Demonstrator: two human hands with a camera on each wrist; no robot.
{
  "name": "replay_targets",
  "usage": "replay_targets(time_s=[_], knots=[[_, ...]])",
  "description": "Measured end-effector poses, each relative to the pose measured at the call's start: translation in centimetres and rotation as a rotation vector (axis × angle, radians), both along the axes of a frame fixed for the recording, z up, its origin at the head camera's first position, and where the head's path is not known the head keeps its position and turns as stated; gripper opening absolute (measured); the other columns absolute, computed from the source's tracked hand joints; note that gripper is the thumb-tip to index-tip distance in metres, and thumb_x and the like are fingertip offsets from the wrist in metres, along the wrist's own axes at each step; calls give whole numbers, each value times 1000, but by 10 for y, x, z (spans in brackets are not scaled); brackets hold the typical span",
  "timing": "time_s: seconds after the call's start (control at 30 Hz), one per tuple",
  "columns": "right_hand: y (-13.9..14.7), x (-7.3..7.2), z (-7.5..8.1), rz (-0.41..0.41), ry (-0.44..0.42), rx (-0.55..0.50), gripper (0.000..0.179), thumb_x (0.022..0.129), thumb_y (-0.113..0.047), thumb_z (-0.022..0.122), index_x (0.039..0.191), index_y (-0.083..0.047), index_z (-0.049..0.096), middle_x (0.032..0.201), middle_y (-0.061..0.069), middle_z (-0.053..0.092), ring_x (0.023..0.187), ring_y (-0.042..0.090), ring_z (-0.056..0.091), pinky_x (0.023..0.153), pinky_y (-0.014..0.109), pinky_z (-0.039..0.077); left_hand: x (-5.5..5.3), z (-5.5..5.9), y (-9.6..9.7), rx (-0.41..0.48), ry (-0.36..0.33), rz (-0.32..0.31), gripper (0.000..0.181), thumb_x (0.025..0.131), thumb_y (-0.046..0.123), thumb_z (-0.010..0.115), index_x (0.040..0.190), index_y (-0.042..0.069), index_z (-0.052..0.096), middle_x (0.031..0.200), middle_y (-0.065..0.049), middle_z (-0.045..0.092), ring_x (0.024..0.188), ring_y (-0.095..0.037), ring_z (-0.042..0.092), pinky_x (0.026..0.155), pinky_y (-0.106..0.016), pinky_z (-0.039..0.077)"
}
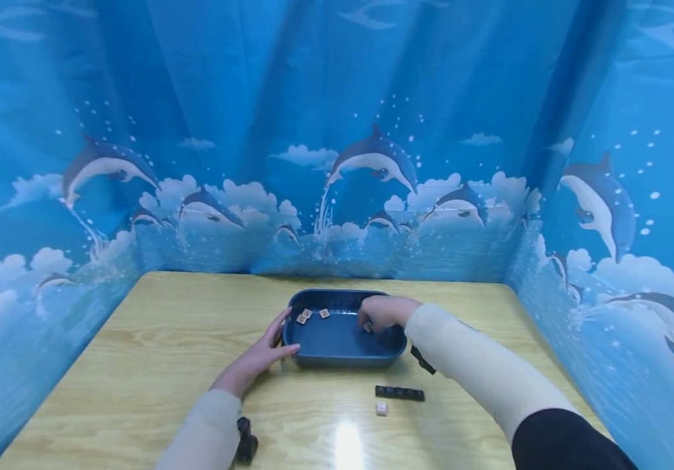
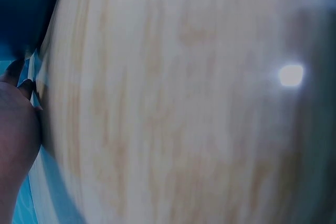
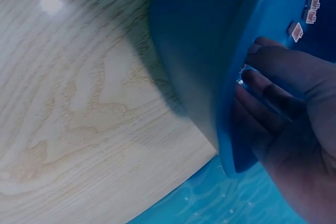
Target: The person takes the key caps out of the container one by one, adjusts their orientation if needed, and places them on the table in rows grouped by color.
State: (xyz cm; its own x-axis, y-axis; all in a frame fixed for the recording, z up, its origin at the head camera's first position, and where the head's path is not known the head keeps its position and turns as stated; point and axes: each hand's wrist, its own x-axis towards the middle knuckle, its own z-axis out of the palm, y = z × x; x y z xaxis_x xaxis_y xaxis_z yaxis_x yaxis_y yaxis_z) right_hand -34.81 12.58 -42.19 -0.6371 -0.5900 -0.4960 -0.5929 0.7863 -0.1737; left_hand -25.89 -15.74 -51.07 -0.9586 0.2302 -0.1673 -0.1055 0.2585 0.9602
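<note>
A dark blue rectangular tray [image 1: 342,360] stands on the wooden table. My left hand [image 1: 257,358] rests against its left end, fingers fairly straight along the side and thumb at the front rim. In the left wrist view only part of this hand [image 2: 16,129] shows at the edge. My right hand [image 1: 386,311] reaches inside the tray's right half with curled fingers. At its fingertips is a small pale keycap [image 1: 368,327], mostly hidden by the fingers [image 3: 275,95] in the right wrist view. Several similar keycaps [image 1: 324,313] lie toward the tray's back left.
In front of the tray, a row of black keycaps [image 1: 399,393] lies on the table [image 1: 154,365]. One pale pink keycap [image 1: 381,408] sits just nearer than that row. A blue dolphin curtain [image 1: 225,215] encloses the table's back and sides.
</note>
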Motion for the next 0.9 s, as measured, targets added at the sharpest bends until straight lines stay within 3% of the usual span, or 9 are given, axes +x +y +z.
replay_targets(time_s=[0.47, 0.9], knots=[[4, -2, -12, 31, 41, 33, 36, 85, 9, 66, 112, -12, 74, 105, -2, 70, 103, 14, 63, 83, 29, 54, 0, 2, 2, -4, -25, 4, 86, 90, 30, 72, 155, 40, 16, 160, -22, 5, 145, -42, 4, 109, -68, 8], [15, 7, 3, 60, 48, -45, 26, 88, 7, 63, 106, -9, 75, 103, 0, 71, 105, 19, 64, 87, 32, 54, 1, 3, 1, 0, -36, 2, 87, 90, 31, 71, 155, 41, 15, 161, -21, 2, 146, -41, 2, 109, -69, 7]])
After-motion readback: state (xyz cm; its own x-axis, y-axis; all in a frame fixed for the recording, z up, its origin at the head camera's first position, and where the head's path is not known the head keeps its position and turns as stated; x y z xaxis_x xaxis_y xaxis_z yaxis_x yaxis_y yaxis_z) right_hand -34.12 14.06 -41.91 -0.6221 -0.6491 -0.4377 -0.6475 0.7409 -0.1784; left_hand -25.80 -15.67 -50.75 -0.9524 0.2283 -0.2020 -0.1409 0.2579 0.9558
